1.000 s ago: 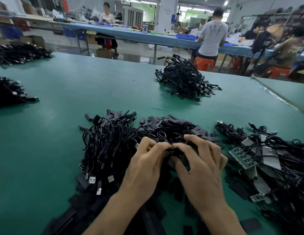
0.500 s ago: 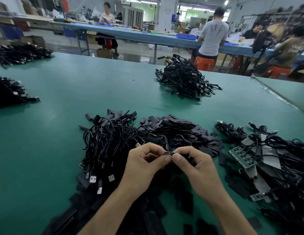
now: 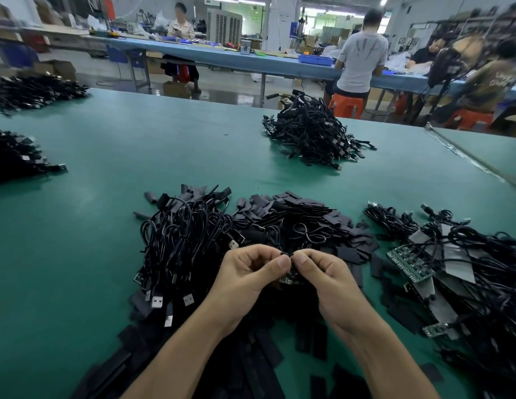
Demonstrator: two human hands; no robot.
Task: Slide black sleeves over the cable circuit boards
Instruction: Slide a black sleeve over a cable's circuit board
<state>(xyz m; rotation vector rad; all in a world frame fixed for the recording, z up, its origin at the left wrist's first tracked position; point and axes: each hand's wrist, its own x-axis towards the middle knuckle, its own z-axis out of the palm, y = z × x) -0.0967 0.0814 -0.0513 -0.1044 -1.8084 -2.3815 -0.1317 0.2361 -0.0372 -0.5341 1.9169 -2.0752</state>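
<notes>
- Left of centre: heaped cables [image 3: 179, 249].
- Pinched between curled fingertips of left hand [image 3: 245, 272] and right hand [image 3: 326, 272], above the heap: seemingly a black sleeve [image 3: 287, 256].
- Probably light, limp, easily flattened; best gripped at the mouth edges.
- Far right: bare circuit boards [image 3: 409, 263], stiff, likely fragile.

A cable pile [image 3: 179, 240] is set left of the sleeves [image 3: 303, 214] on the table [image 3: 136, 156]. Boards [image 3: 409, 263] are heaped to the right. Another pile [image 3: 311, 133] is placed behind.
</notes>
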